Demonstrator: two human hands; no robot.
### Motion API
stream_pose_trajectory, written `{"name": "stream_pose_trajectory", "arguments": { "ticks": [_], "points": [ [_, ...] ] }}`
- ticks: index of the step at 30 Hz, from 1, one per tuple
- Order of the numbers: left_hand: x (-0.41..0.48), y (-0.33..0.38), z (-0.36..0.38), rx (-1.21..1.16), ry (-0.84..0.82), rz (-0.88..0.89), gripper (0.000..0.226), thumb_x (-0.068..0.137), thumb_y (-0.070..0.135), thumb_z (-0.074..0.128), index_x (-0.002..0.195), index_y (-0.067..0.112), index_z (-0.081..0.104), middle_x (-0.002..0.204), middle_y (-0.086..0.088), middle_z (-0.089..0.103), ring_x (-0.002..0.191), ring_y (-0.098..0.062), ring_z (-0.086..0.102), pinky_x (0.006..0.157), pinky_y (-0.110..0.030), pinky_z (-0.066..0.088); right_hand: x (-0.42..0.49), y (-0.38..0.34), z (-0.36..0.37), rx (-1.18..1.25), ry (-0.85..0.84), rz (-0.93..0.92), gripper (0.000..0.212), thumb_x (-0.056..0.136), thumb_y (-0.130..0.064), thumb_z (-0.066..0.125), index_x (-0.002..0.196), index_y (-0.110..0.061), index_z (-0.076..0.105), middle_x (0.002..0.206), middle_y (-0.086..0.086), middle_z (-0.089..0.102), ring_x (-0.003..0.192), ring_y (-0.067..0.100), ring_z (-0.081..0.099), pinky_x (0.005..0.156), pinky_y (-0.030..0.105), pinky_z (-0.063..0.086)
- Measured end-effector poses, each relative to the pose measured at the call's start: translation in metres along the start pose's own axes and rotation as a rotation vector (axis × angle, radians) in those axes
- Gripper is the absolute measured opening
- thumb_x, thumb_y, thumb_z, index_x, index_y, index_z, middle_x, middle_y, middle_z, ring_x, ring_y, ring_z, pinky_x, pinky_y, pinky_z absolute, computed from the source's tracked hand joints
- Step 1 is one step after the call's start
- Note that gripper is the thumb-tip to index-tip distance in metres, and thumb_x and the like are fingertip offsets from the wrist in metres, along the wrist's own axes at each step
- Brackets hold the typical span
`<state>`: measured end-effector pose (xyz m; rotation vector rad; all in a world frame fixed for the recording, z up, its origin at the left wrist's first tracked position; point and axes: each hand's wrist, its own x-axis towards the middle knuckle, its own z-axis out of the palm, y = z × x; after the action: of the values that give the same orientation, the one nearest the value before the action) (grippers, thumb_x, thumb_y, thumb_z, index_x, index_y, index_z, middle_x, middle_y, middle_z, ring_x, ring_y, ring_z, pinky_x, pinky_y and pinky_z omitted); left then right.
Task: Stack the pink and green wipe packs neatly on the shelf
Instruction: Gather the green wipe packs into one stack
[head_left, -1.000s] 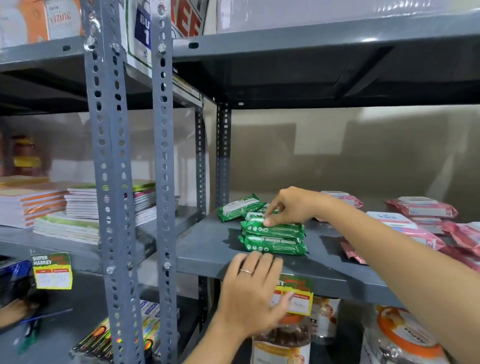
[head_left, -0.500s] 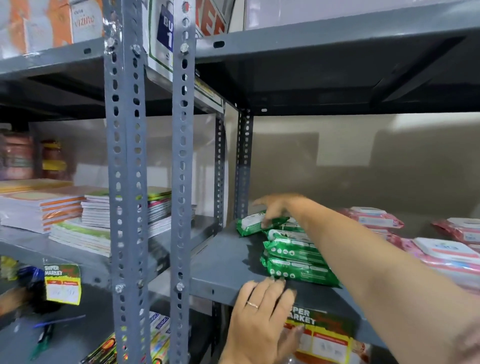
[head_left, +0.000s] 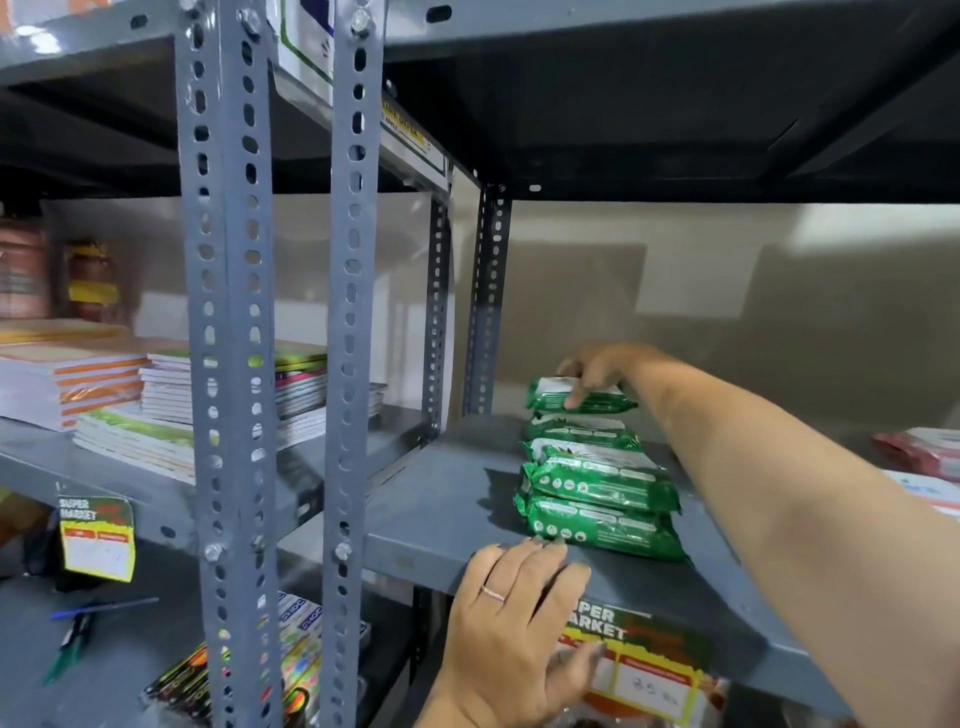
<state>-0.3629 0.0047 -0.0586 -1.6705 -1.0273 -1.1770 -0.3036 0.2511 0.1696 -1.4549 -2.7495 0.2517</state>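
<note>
Several green wipe packs (head_left: 597, 483) lie stacked near the front of the grey shelf (head_left: 441, 499). Behind them another green pack (head_left: 550, 395) is held slightly above the rear packs by my right hand (head_left: 597, 371), fingers curled over its top. My left hand (head_left: 514, 608), wearing a ring, rests flat on the shelf's front edge just below the stack, holding nothing. Pink wipe packs (head_left: 919, 452) show at the far right, partly hidden by my right forearm.
Perforated grey uprights (head_left: 228, 364) stand left of the shelf. Stacked notebooks (head_left: 156, 395) fill the neighbouring shelf. A price tag (head_left: 639, 660) hangs on the shelf's front edge. The upper shelf (head_left: 675, 104) sits low overhead. Pens (head_left: 72, 639) lie lower left.
My right hand moved from the front stack to the rear green pack, gripped it and raised it. The camera shifted closer and rightward. My left hand stayed on the shelf edge.
</note>
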Motion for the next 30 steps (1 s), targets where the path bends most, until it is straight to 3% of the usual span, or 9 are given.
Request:
{"name": "stream_pose_trajectory", "arguments": {
  "ticks": [4,8,11,14,16,21,24,27,30],
  "points": [
    [0.001,0.001,0.001,0.001,-0.005,-0.009,0.043,0.098,0.051,0.037,0.116,0.019,0.060,0.114,-0.005,0.069,0.108,-0.023,0.062,0.095,-0.037,0.043,-0.007,0.020,0.014,-0.114,-0.042,0.056,0.075,0.076,-0.036,0.077,0.142,-0.027,0.044,0.151,0.000,0.042,0.137,0.031,0.040,0.112,0.050,0.029],
    [0.002,0.001,-0.001,0.004,-0.010,-0.013,0.044,0.098,0.052,0.036,0.116,0.019,0.060,0.113,-0.005,0.068,0.108,-0.022,0.060,0.097,-0.035,0.039,-0.015,0.019,0.011,-0.136,-0.084,0.071,0.081,0.081,-0.047,0.069,0.149,-0.032,0.028,0.160,-0.003,0.023,0.146,0.031,0.022,0.115,0.050,0.022],
    [0.002,0.001,-0.002,0.010,-0.023,-0.007,0.044,0.098,0.051,0.036,0.117,0.018,0.059,0.113,-0.006,0.068,0.108,-0.023,0.059,0.097,-0.036,0.039,-0.019,0.023,0.005,0.024,-0.083,0.112,0.069,0.089,-0.030,0.064,0.148,-0.036,0.029,0.162,-0.001,0.016,0.147,0.034,0.018,0.115,0.053,0.023],
    [0.002,0.002,-0.002,0.008,-0.024,-0.009,0.044,0.098,0.051,0.036,0.117,0.018,0.058,0.113,-0.006,0.068,0.108,-0.023,0.058,0.098,-0.035,0.038,-0.017,0.027,0.009,0.019,-0.091,0.107,0.052,0.095,-0.012,0.051,0.143,-0.031,0.042,0.158,0.002,0.028,0.143,0.035,0.026,0.109,0.051,0.029],
    [0.002,0.002,-0.001,0.005,-0.024,-0.008,0.044,0.098,0.051,0.036,0.117,0.018,0.058,0.113,-0.006,0.068,0.108,-0.023,0.059,0.098,-0.035,0.037,-0.018,0.024,0.013,0.000,-0.064,0.104,0.051,0.095,-0.012,0.052,0.141,-0.031,0.046,0.155,0.001,0.036,0.140,0.033,0.034,0.105,0.048,0.034],
    [0.001,0.001,-0.001,-0.011,-0.010,-0.009,0.045,0.098,0.051,0.038,0.116,0.016,0.060,0.113,-0.008,0.068,0.109,-0.024,0.060,0.096,-0.036,0.040,-0.010,0.017,0.014,-0.020,-0.073,0.135,0.056,0.089,-0.047,0.056,0.134,-0.014,0.053,0.149,0.007,0.045,0.139,0.031,0.038,0.112,0.049,0.029],
    [0.003,0.003,-0.002,0.002,-0.012,-0.012,0.044,0.098,0.050,0.038,0.116,0.016,0.059,0.113,-0.007,0.067,0.109,-0.024,0.060,0.095,-0.037,0.041,-0.018,0.006,0.013,-0.091,-0.087,0.186,0.077,0.087,-0.067,0.041,0.133,-0.007,0.052,0.157,0.008,0.030,0.143,0.032,0.029,0.110,0.043,0.031],
    [0.002,0.002,-0.003,-0.005,-0.018,-0.012,0.044,0.098,0.050,0.038,0.116,0.016,0.059,0.114,-0.007,0.067,0.109,-0.024,0.060,0.096,-0.037,0.040,-0.019,0.007,0.008,-0.024,-0.047,0.181,0.062,0.096,-0.049,0.038,0.145,-0.011,0.035,0.158,0.010,0.025,0.141,0.035,0.032,0.111,0.044,0.032],
    [0.001,0.002,-0.002,-0.001,-0.023,-0.017,0.044,0.098,0.050,0.038,0.117,0.016,0.059,0.114,-0.007,0.067,0.110,-0.024,0.059,0.098,-0.036,0.039,-0.017,0.012,0.006,0.066,-0.090,0.137,0.040,0.098,-0.014,0.044,0.135,-0.027,0.048,0.155,0.006,0.031,0.135,0.035,0.038,0.101,0.046,0.042]
  ]
}}
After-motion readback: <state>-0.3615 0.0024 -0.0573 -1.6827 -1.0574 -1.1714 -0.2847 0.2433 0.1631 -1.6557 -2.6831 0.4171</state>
